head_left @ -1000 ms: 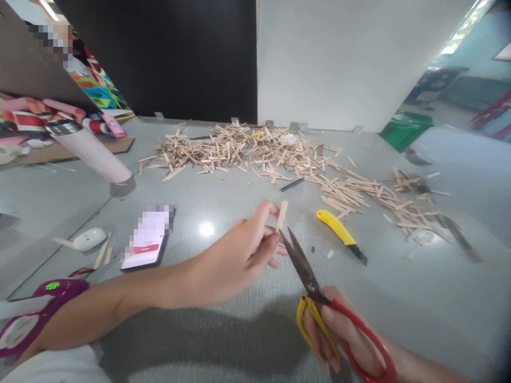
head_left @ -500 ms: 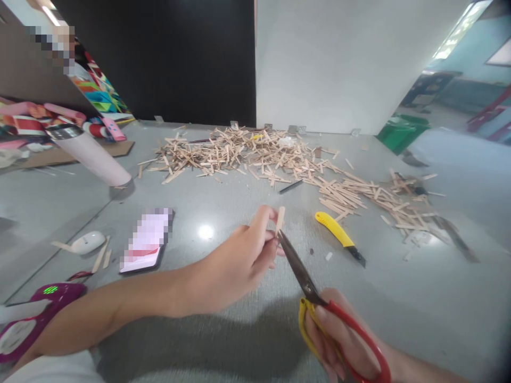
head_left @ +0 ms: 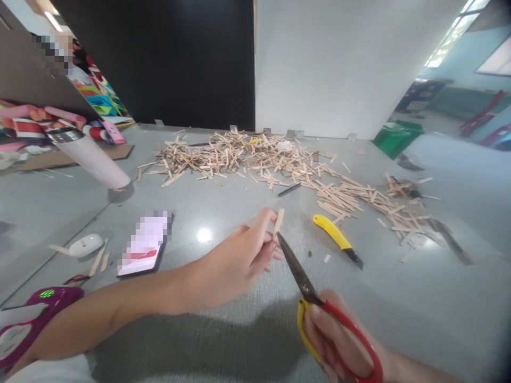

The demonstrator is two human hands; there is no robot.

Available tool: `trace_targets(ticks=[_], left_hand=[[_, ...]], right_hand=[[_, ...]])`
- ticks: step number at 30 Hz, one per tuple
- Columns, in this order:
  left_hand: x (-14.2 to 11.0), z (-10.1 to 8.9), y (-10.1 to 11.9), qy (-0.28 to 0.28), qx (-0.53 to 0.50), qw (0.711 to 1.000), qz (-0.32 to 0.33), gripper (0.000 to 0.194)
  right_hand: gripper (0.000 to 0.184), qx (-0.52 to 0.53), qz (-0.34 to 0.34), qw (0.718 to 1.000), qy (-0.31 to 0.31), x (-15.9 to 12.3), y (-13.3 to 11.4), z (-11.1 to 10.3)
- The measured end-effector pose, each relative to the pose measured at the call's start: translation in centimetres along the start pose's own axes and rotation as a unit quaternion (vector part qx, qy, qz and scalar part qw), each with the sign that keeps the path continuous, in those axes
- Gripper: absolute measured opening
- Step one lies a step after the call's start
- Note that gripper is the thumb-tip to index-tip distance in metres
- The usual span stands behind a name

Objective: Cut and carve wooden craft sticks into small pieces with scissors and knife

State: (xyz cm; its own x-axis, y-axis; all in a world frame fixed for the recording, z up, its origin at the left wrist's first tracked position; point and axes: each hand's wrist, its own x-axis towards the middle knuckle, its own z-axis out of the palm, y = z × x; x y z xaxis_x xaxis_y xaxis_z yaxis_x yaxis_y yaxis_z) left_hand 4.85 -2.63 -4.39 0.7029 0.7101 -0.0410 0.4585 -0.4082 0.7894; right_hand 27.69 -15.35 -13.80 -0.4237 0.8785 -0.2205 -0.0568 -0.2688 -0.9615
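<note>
My left hand (head_left: 247, 252) pinches a short wooden stick (head_left: 278, 222) upright between thumb and fingers above the grey table (head_left: 223, 202). My right hand (head_left: 339, 340) grips scissors (head_left: 307, 287) with one yellow and one red handle loop. The dark blades are together and their tip meets the stick's lower end beside my left fingertips.
A wide heap of wooden sticks (head_left: 255, 154) spreads across the far table and trails to the right. A yellow utility knife (head_left: 337, 239) lies right of the hands. A phone (head_left: 144, 244), a white mouse (head_left: 84, 245), a pale cylinder (head_left: 91, 159) and a purple device (head_left: 43, 306) lie on the left.
The scissor blades, open around the stick a second ago, have come together at its base. Both hands shifted slightly down and left in view.
</note>
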Motion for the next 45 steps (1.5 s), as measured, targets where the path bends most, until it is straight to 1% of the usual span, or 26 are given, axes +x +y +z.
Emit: trace_targets(ticks=[3, 6, 10, 11, 13, 15, 17, 19, 21, 25, 28, 30, 32, 34, 36, 38, 40, 41, 42, 44, 45], left_hand=[[-0.1, -0.6, 0.3, 0.005, 0.027, 1.000, 0.000, 0.016], [0.0, -1.2, 0.3, -0.017, -0.001, 1.000, -0.005, 0.024], [0.2, -1.7, 0.2, -0.048, -0.055, 0.997, -0.011, 0.026], [0.2, -1.7, 0.2, -0.050, -0.062, 0.997, -0.010, 0.024], [0.3, -1.9, 0.3, -0.051, -0.064, 0.997, -0.008, 0.020], [0.4, -2.2, 0.5, -0.049, -0.054, 0.997, -0.003, 0.016], [0.4, -2.5, 0.5, -0.047, -0.042, 0.998, 0.009, 0.018], [0.6, -3.0, 0.5, -0.044, -0.030, 0.998, 0.027, 0.024], [0.6, -3.3, 0.3, -0.041, -0.009, 0.998, 0.039, 0.032], [0.7, -3.5, 0.1, -0.036, 0.045, 0.997, 0.050, 0.037], [0.7, -3.4, 0.0, -0.025, 0.094, 0.993, 0.062, 0.040], [0.8, -3.3, -0.3, -0.011, 0.150, 0.986, 0.069, 0.042], [1.1, -3.0, -0.7, -0.004, 0.217, 0.972, 0.087, 0.045], [1.6, -2.7, -1.0, -0.008, 0.286, 0.952, 0.111, 0.048], [2.1, -2.3, -1.3, -0.019, 0.355, 0.926, 0.126, 0.047], [2.7, -2.2, -1.5, -0.023, 0.418, 0.901, 0.113, 0.043], [3.0, -2.5, -1.8, 0.004, 0.458, 0.886, 0.074, 0.044], [3.2, -2.8, -2.0, 0.031, 0.458, 0.887, 0.052, 0.046], [3.2, -3.2, -2.1, 0.061, 0.439, 0.896, 0.035, 0.048], [3.1, -4.2, -2.3, 0.109, 0.338, 0.935, 0.020, 0.046], [3.0, -4.7, -2.3, 0.114, 0.266, 0.957, 0.018, 0.040]], right_hand=[[0.080, 0.029, 0.021, 0.999, -0.007, -0.1, 0.2, -0.1], [0.079, 0.038, 0.037, 0.999, -0.009, 0.0, 0.9, -0.3], [0.076, 0.024, -0.017, 1.000, 0.001, 0.3, 1.6, -0.4], [0.075, 0.019, -0.025, 0.999, 0.006, 0.3, 1.6, -0.4], [0.074, 0.020, -0.018, 1.000, 0.010, 0.4, 1.4, -0.5], [0.073, 0.020, 0.012, 1.000, 0.010, 0.5, 0.9, -0.6], [0.069, 0.004, 0.041, 0.999, 0.015, 0.7, 0.3, -0.7], [0.064, -0.021, 0.052, 0.998, 0.018, 1.0, -0.2, -0.9], [0.063, -0.035, 0.052, 0.998, 0.018, 1.2, -0.5, -1.0], [0.069, -0.044, 0.063, 0.997, 0.023, 1.3, -0.2, -1.0], [0.072, -0.028, 0.077, 0.997, 0.017, 1.1, 0.4, -1.1], [0.073, 0.017, 0.091, 0.996, -0.004, 1.1, 0.9, -1.2], [0.074, 0.103, 0.103, 0.988, -0.042, 1.4, 1.4, -1.5], [0.073, 0.206, 0.120, 0.967, -0.088, 1.7, 1.8, -1.7], [0.073, 0.283, 0.130, 0.942, -0.123, 2.1, 2.0, -2.0], [0.074, 0.319, 0.125, 0.929, -0.138, 2.3, 1.9, -2.2], [0.074, 0.331, 0.115, 0.925, -0.144, 2.4, 1.7, -2.2], [0.074, 0.330, 0.109, 0.928, -0.137, 2.5, 1.6, -2.1], [0.073, 0.325, 0.101, 0.932, -0.122, 2.4, 1.5, -2.0], [0.071, 0.303, 0.078, 0.947, -0.077, 2.4, 1.2, -1.7], [0.069, 0.288, 0.065, 0.954, -0.048, 2.3, 1.0, -1.5]])
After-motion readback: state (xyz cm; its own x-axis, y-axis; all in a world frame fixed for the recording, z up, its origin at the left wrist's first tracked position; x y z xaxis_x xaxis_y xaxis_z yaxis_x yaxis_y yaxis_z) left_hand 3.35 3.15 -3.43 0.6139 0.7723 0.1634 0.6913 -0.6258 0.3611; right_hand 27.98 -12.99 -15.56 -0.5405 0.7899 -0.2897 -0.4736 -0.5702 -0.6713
